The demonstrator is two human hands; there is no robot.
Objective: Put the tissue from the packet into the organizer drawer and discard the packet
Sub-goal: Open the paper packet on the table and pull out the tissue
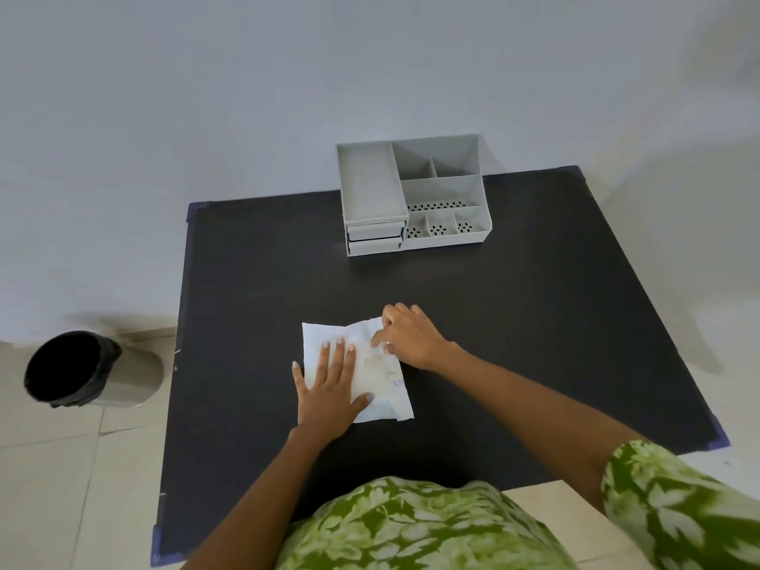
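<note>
Table dark, against pale wall; bin on floor.

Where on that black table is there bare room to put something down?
Plenty. The black table is bare between the grey organizer at the back and the tissue packet, and along both side edges. It is crowded only near the front middle, where the left hand presses the packet flat and the right hand picks at it.

Matt black table, smooth grey plastic organizer, soft white paper tissue, glossy clear packet
</note>
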